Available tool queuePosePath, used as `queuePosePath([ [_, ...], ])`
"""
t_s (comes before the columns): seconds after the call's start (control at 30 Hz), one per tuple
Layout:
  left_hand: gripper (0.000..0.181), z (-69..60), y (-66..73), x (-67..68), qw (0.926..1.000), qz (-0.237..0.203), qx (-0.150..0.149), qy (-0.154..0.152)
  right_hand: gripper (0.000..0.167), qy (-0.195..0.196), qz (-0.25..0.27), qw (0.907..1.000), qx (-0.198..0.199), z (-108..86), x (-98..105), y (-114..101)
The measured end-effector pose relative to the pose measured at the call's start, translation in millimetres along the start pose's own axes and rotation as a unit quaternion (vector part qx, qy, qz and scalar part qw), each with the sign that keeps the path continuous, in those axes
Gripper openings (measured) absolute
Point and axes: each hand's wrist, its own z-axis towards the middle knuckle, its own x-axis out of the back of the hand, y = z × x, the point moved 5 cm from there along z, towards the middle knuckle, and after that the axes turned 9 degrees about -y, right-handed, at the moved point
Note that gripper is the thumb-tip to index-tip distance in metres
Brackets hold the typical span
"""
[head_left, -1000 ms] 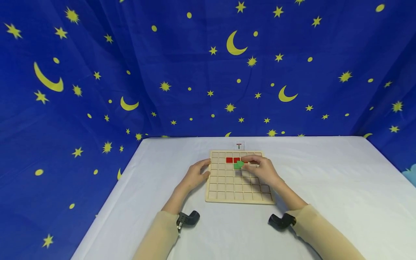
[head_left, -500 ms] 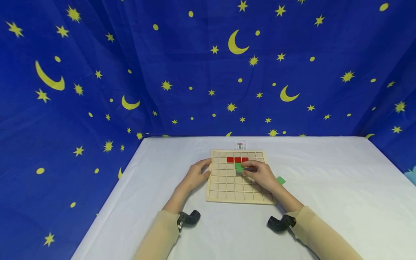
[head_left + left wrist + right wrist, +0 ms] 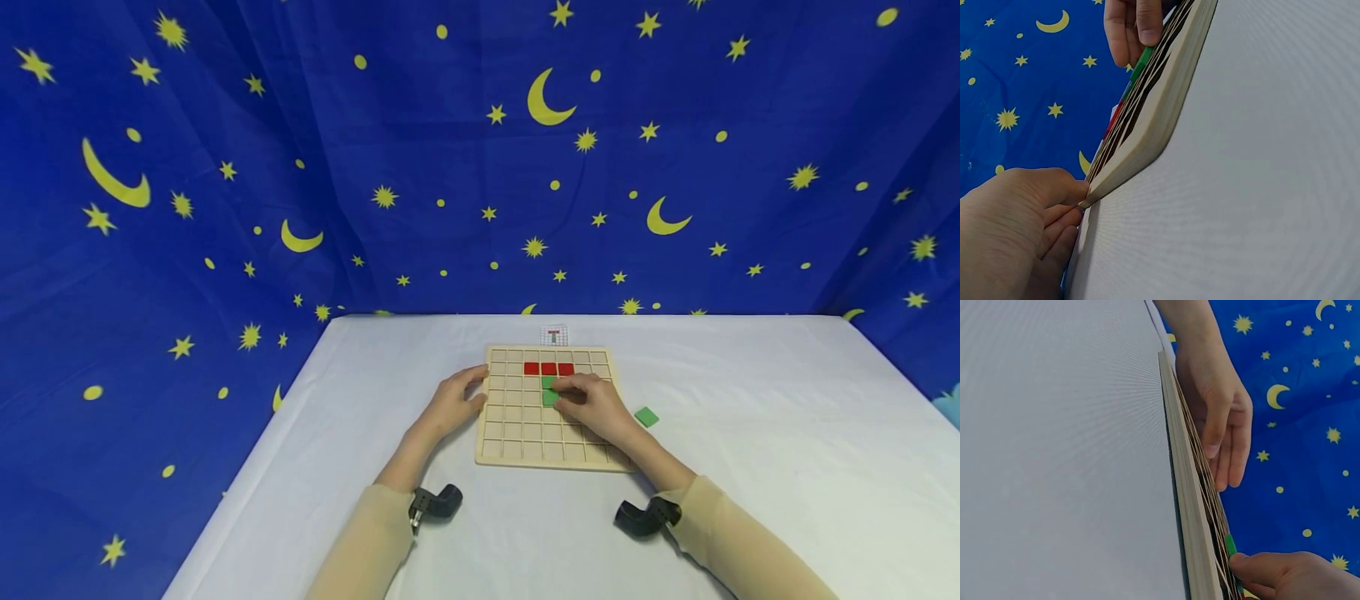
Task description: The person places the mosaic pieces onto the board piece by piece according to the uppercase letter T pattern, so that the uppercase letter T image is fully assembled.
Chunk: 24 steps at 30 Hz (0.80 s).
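A wooden grid board (image 3: pixel 517 454) lies on the table. Three red tiles (image 3: pixel 549 368) fill neighbouring cells in an upper row. Below the middle one sits a green tile (image 3: pixel 548 382), partly covered by fingers. My right hand (image 3: pixel 600 408) pinches a second green tile (image 3: pixel 550 399) at the cell directly beneath; its thumb touches that green tile (image 3: pixel 1230 544) in the right wrist view. At the board's left edge, my left hand (image 3: pixel 446 407) rests with extended fingers and thumb against the wood. The left wrist view shows this hand (image 3: pixel 1016 219) beside the board's corner.
A loose green tile (image 3: pixel 647 416) lies on the white tablecloth (image 3: pixel 750 417), right of the board. Behind the board is a small card (image 3: pixel 554 336) printed with a grid and a red and green T shape. A blue star-patterned curtain (image 3: pixel 450 150) stands behind the table.
My right hand has brought the pinched green tile down from over the first green tile to the cell below. The loose green tile has come into view beside the forearm. My left hand stays put.
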Motion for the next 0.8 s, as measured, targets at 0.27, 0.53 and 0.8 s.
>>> queuePosePath([
  [0.27,0.050,0.8,0.0,0.4,1.0000,0.002,-0.003,0.000,0.029,-0.002,-0.024,0.9996,0.011,-0.3,-0.3,-1.3],
  [0.53,0.049,0.9,1.8,1.7,1.0000,0.005,-0.002,0.002,0.031,0.005,-0.029,0.9993,0.025,0.4,0.4,-2.0],
  [0.8,0.049,-0.3,1.9,1.1,1.0000,0.006,0.000,0.002,0.030,0.002,-0.042,0.9987,0.030,0.1,-0.4,-3.9],
])
